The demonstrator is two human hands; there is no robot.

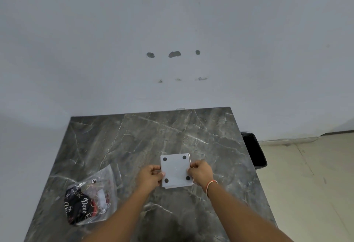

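- Both hands are clamped on one white square panel over the near middle of the tabletop, one on each side edge, with the panel's width between them.
- Far left, near the tabletop's left edge, we see a clear plastic bag lying flat. Inside it is a black packet printed with the word "Dove", and beside that something red and white that we cannot make out.
- Our left hand is well apart from the bag. Its fingers are curled in and it pinches the panel's left edge near the lower corner.
- Between the hands, the panel faces up at us and shows four black round dots, one near each corner. We cannot tell whether it rests on the marbled grey stone or is held just above it.
- Our right hand grips the panel's right edge, with its fingers curled over the rim. A thin orange and white thread circles that wrist.
- Behind the tabletop stands a pale wall with three dark holes in a row above the panel.
- Right of the tabletop, just beside its edge, a black bin stands on the pale tiled floor.
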